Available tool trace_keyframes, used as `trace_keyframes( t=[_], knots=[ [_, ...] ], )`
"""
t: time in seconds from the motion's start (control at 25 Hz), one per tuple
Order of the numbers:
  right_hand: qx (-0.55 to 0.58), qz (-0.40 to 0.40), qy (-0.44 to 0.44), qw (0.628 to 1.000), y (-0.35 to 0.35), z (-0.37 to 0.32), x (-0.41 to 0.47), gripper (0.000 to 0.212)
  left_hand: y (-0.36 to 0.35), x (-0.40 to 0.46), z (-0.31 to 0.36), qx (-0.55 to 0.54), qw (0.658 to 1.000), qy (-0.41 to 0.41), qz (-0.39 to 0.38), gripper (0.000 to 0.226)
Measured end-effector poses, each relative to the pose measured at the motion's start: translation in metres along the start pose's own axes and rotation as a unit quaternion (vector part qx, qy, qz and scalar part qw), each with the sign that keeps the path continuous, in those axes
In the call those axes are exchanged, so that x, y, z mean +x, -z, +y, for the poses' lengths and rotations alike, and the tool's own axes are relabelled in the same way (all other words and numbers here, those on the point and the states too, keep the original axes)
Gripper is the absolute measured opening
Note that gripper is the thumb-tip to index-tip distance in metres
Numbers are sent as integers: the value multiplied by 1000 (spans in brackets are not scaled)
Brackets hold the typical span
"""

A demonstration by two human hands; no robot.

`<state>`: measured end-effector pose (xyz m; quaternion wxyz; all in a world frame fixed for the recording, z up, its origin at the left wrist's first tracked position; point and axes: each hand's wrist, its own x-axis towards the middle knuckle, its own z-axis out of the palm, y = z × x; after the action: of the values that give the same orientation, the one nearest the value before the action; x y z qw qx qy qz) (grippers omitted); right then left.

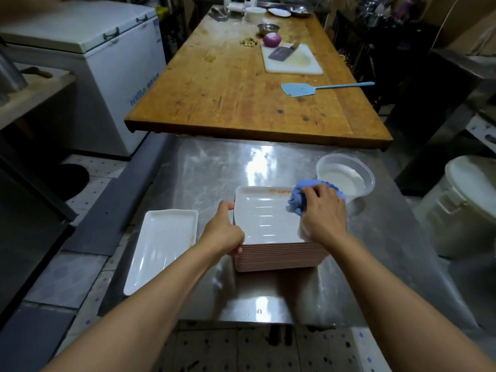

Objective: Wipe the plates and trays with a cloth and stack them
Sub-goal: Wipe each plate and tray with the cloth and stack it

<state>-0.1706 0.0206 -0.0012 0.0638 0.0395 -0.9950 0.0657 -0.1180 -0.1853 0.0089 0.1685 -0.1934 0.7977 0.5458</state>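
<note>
A: Why is the left hand (224, 232) curled over the near left corner of the stack of plates (281, 255)?

B: Probably to keep the stack from sliding on the steel surface (214, 167) while the right hand (323, 210) rubs. That hand grips a bunched blue cloth (296, 201) and presses it on the top plate (265, 213), near the orange marks at its far edge.

A: And the bowl (346, 175)?

B: Just behind the cloth, likely for wetting it. 1 white tray (163, 245) lies apart on the left, perhaps starting the clean pile.
</note>
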Motion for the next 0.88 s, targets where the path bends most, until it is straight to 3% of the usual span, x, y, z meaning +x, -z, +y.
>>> trace_keyframes(
  t=[0.08,0.2,0.36,0.6,0.88],
  knots=[
    [-36,-11,9,999,5,7,-1,45,-1,0,0,6,1000,-1,8,56],
    [-54,-41,44,997,16,18,-9,33,-3,-3,0,7,1000,0,21,54],
    [11,-49,70,996,25,33,-41,14,-6,-6,0,0,1000,-5,30,56],
    [83,-46,56,994,20,1,-74,21,-3,-13,-4,-29,999,-20,4,63],
    [161,-96,162,969,5,-73,-67,30,11,-15,-7,-94,993,-25,-66,73]
  ],
)
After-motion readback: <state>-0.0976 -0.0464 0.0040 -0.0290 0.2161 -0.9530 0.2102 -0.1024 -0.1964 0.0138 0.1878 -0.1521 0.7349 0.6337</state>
